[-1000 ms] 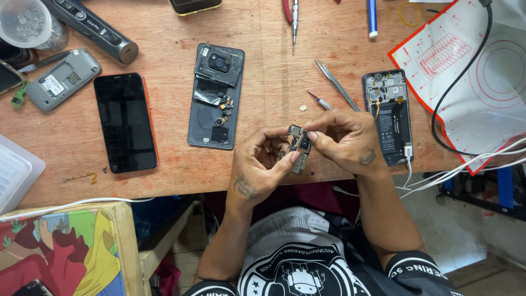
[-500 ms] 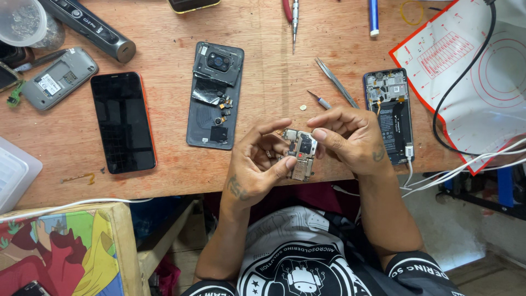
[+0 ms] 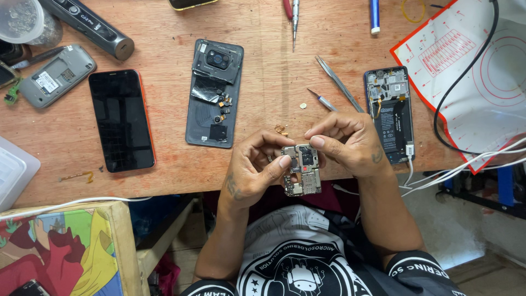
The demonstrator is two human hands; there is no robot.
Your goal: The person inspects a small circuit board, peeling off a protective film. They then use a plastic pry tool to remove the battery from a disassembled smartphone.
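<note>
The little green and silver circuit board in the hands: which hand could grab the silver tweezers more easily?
Probably the right hand. The silver tweezers lie on the wooden table just beyond it. The left hand sits farther away and its thumb presses the small green and silver circuit board, so it seems to steady the board.

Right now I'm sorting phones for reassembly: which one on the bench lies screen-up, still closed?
The black phone with the orange edge, left; the other two lie opened, insides showing.

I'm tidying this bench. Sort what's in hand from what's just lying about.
In hand:
- small grey phone circuit board, held by left hand and right hand

Lying about:
- black phone with dark screen
- opened grey phone back cover
- metal tweezers
- grey keypad phone
</note>
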